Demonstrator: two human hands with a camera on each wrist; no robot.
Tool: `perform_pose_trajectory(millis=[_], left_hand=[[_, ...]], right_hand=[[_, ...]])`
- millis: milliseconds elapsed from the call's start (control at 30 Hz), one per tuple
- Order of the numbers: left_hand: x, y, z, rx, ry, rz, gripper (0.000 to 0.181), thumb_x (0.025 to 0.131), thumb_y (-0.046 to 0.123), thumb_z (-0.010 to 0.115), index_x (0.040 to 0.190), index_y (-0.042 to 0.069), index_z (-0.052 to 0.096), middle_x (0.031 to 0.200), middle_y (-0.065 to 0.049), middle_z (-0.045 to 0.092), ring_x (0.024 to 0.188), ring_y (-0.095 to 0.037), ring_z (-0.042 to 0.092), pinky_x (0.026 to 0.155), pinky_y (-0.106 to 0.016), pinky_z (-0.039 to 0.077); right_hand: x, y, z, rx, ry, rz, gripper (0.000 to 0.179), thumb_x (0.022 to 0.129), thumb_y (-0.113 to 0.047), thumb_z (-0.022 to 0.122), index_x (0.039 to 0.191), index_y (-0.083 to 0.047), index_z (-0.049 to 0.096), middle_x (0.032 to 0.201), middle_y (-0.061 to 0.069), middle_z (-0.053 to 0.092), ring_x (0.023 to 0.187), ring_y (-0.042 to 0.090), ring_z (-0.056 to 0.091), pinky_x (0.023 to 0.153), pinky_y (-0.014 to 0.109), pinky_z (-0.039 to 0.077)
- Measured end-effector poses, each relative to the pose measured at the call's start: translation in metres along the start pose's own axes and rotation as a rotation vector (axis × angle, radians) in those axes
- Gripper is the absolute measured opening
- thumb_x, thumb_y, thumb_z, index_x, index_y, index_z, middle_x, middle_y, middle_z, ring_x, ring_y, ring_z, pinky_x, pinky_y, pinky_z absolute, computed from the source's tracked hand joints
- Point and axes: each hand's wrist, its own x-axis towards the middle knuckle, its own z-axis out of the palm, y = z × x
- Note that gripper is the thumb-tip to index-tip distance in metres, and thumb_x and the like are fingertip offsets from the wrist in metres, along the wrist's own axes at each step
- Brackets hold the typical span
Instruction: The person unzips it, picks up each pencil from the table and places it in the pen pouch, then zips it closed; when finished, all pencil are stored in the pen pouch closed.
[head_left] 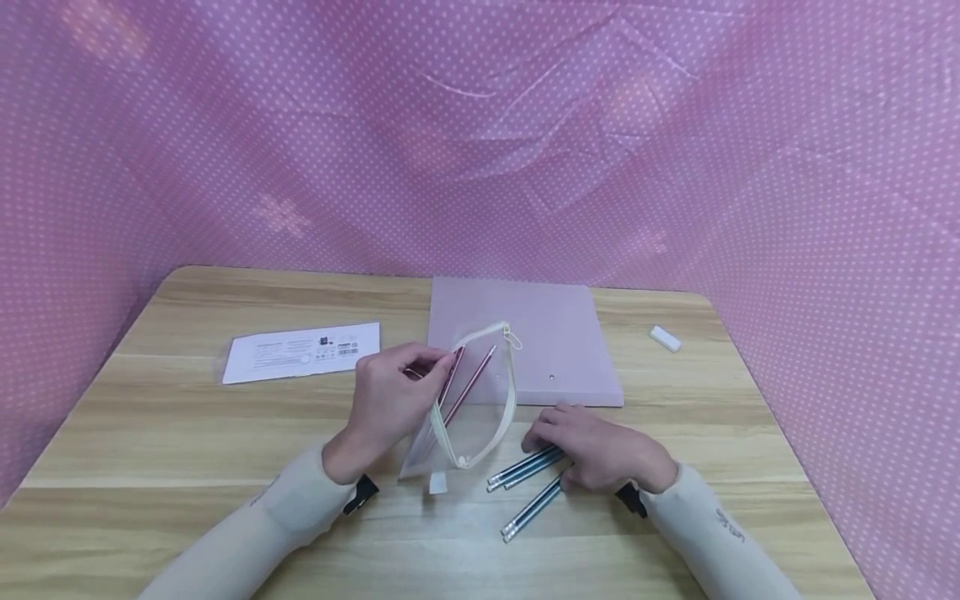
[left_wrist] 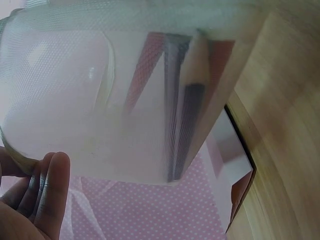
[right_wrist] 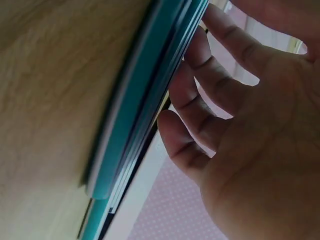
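Lying partly under right grip (head_left: pixel 603 450): pencils (right_wrist: pixel 131 107)

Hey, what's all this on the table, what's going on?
A person is busy with a see-through zip pouch and some pencils. Their left hand pinches the rim of the unzipped pouch, which already has reddish pencils inside. Their right hand is at the teal pencils lying on the table; whether it grips any is unclear. Behind the pouch lies a flat pink box, with a small white block off to the right.
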Motion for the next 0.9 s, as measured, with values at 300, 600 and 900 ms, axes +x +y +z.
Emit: perform_pose_trajectory(millis=[300, 600, 900], left_hand=[[-0.001, -0.001, 0.001, 0.0, -0.001, 0.002, 0.006, 0.083, 0.008, 0.081, 0.087, 0.004, 0.079, 0.079, -0.009, 0.078, 0.064, -0.013, 0.071, 0.059, -0.014, 0.057], [-0.002, -0.001, 0.002, -0.005, -0.011, -0.013, 0.006, 0.084, 0.009, 0.081, 0.087, 0.004, 0.079, 0.079, -0.009, 0.078, 0.064, -0.013, 0.07, 0.059, -0.014, 0.057], [-0.002, -0.002, 0.003, -0.005, -0.011, -0.018, 0.006, 0.085, 0.009, 0.081, 0.087, 0.004, 0.079, 0.079, -0.008, 0.078, 0.064, -0.013, 0.071, 0.059, -0.014, 0.057]], right_hand=[[0.004, 0.008, -0.001, 0.068, 0.01, 0.013, 0.043, 0.077, -0.006, 0.08, 0.112, -0.023, 0.062, 0.107, -0.009, 0.06, 0.104, 0.01, 0.048, 0.096, 0.031, 0.044], [0.007, 0.015, 0.001, 0.192, 0.002, 0.028, 0.036, 0.078, -0.005, 0.08, 0.101, -0.024, 0.061, 0.098, -0.008, 0.057, 0.098, 0.01, 0.047, 0.089, 0.025, 0.042], [0.012, 0.022, 0.001, 0.272, 0.015, 0.007, 0.025, 0.081, -0.003, 0.076, 0.092, -0.021, 0.063, 0.085, -0.009, 0.057, 0.084, 0.008, 0.051, 0.077, 0.021, 0.046]])
